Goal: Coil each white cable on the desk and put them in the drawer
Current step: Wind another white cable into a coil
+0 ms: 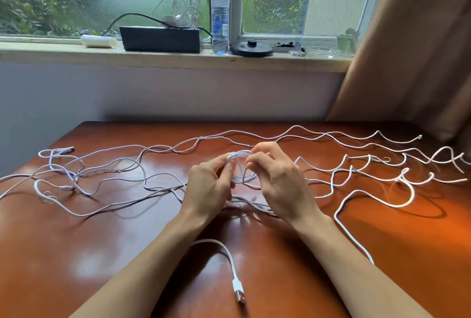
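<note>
Your left hand [211, 187] and right hand [277, 185] are close together above the middle of the desk [89, 254]. Both grip one small coil [238, 177] of white cable. The left fingers curl round its left side, and the right fingers pinch its right side. Loose white cables [81, 215] lie uncoiled across the desk on both sides of your hands. One cable end with a USB plug [239, 296] lies between your forearms, near the front edge. A water bottle [220, 16] and a black box [161, 38] stand on the windowsill [51, 53].
</note>
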`<action>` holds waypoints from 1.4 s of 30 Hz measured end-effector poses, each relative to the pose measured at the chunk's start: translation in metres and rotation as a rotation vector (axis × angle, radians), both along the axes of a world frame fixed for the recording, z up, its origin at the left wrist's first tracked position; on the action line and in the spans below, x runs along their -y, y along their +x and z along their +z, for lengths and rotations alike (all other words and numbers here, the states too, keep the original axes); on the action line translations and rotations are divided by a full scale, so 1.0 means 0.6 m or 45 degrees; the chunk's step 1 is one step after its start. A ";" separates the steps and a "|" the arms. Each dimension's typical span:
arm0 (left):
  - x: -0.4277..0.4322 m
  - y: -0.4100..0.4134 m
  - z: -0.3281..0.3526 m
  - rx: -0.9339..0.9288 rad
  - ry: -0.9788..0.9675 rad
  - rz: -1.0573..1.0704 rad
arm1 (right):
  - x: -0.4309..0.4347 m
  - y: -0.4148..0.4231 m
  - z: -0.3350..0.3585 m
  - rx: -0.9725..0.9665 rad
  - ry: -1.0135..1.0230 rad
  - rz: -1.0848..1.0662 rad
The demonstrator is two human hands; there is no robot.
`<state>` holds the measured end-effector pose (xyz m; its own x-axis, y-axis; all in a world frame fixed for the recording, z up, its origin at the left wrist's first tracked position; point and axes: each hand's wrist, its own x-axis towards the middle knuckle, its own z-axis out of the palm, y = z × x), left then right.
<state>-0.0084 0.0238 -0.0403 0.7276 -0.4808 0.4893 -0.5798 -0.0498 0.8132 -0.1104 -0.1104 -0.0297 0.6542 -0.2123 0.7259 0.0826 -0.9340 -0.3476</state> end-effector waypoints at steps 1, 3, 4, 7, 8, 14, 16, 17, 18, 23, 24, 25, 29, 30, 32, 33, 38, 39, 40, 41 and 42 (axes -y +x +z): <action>0.000 0.001 -0.001 0.012 0.002 -0.008 | 0.000 0.001 -0.001 -0.006 -0.004 -0.003; 0.000 0.005 -0.004 0.034 0.018 -0.032 | 0.002 0.002 -0.003 -0.012 -0.013 -0.009; 0.001 0.006 -0.005 0.050 0.033 -0.046 | 0.003 0.002 -0.004 -0.007 -0.003 -0.012; 0.002 0.006 -0.008 0.041 0.040 -0.091 | 0.005 -0.001 -0.001 0.008 0.074 -0.030; 0.003 0.005 -0.008 0.022 0.029 -0.105 | 0.004 -0.002 0.001 0.007 0.108 -0.036; 0.005 -0.002 -0.009 0.025 0.022 -0.187 | 0.011 0.001 -0.001 -0.003 0.318 -0.134; 0.004 -0.006 -0.009 0.046 0.023 -0.226 | 0.011 0.003 -0.002 0.024 0.390 -0.147; 0.004 -0.009 -0.008 0.061 0.021 -0.254 | 0.010 0.003 -0.002 0.032 0.426 -0.158; 0.003 -0.012 -0.006 0.077 0.020 -0.280 | 0.010 0.004 -0.002 0.038 0.460 -0.171; 0.003 -0.027 0.002 0.117 -0.016 -0.372 | 0.008 0.004 0.002 0.077 0.640 -0.195; 0.002 -0.028 0.003 0.113 -0.025 -0.380 | 0.008 0.005 0.004 0.087 0.696 -0.186; 0.001 -0.029 0.003 0.107 -0.030 -0.387 | 0.008 0.005 0.005 0.097 0.745 -0.180; 0.000 -0.031 0.005 0.085 -0.021 -0.443 | 0.008 0.009 0.006 0.121 0.911 -0.149; -0.001 -0.032 0.005 0.077 -0.018 -0.455 | 0.009 0.009 0.007 0.109 0.948 -0.144; -0.001 -0.034 0.006 0.046 -0.026 -0.483 | 0.014 0.011 0.007 0.083 1.015 -0.134; -0.001 -0.035 0.007 0.025 -0.033 -0.495 | 0.016 0.012 0.006 0.068 1.043 -0.129; 0.002 -0.034 0.009 -0.023 -0.020 -0.515 | 0.019 0.012 0.007 -0.032 1.166 -0.085; 0.002 -0.032 0.008 -0.025 -0.007 -0.517 | 0.020 0.011 0.008 -0.054 1.186 -0.083; 0.001 -0.030 0.007 -0.028 0.005 -0.517 | 0.020 0.010 0.009 -0.065 1.205 -0.079; 0.000 -0.029 0.006 -0.031 0.016 -0.517 | 0.021 0.009 0.010 -0.070 1.220 -0.073; 0.000 -0.029 0.006 -0.034 0.024 -0.520 | 0.022 0.008 0.011 -0.075 1.232 -0.068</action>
